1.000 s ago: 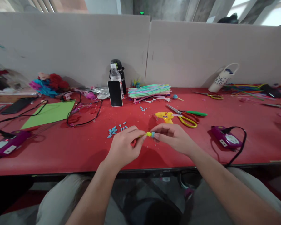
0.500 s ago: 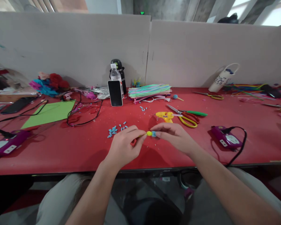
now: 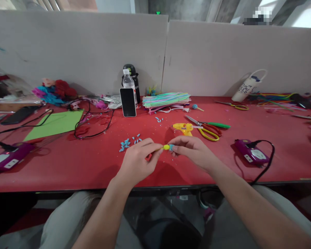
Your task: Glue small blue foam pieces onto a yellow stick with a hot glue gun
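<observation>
A small yellow and blue craft piece (image 3: 166, 147) is held between my hands above the red table. My left hand (image 3: 140, 159) pinches its thin stem end at the left, beside the yellow part. At the right, the thumb and fingers of my right hand (image 3: 190, 150) close on the blue part, covering some of it. Short light-blue pieces (image 3: 124, 144) lie scattered just beyond my left hand. A yellow glue gun (image 3: 182, 128) rests on the table behind my right hand.
Scissors with yellow and red handles (image 3: 209, 134) lie right of the glue gun. Farther back are a propped phone (image 3: 128, 102), a clear bottle (image 3: 129, 81) and a bundle of pastel pipe cleaners (image 3: 166, 100). Purple corded power boxes (image 3: 252, 153) sit at both sides.
Both hands keep their grip in nearly the same place. The yellow and blue piece has turned slightly between the fingers, and the view has shifted a little.
</observation>
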A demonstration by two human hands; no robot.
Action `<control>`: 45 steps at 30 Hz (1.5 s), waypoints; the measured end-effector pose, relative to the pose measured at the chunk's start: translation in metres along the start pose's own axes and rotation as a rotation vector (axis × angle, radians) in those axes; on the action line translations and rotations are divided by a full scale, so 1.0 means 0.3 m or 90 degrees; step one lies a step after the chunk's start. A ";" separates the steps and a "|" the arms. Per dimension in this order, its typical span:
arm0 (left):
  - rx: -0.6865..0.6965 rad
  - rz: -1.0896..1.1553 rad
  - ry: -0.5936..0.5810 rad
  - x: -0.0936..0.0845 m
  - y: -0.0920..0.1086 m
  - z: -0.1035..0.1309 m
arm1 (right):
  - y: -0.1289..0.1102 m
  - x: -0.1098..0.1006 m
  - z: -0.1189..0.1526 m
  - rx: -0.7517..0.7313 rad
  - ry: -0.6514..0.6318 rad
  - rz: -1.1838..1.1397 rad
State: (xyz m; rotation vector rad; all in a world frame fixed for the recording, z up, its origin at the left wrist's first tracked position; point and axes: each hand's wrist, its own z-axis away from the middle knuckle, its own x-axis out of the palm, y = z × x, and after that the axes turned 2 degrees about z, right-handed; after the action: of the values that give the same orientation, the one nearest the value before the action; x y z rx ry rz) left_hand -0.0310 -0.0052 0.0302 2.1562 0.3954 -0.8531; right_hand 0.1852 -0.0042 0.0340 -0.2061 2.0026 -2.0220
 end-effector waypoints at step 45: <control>-0.042 0.065 -0.051 0.003 0.002 -0.001 | 0.011 -0.038 0.007 -0.068 -0.032 0.107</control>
State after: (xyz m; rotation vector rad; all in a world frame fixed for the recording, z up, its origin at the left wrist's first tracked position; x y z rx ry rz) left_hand -0.0301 -0.0053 0.0301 2.0557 0.2671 -0.8538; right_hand 0.1969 -0.0028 0.0320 -0.1054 2.0258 -1.7945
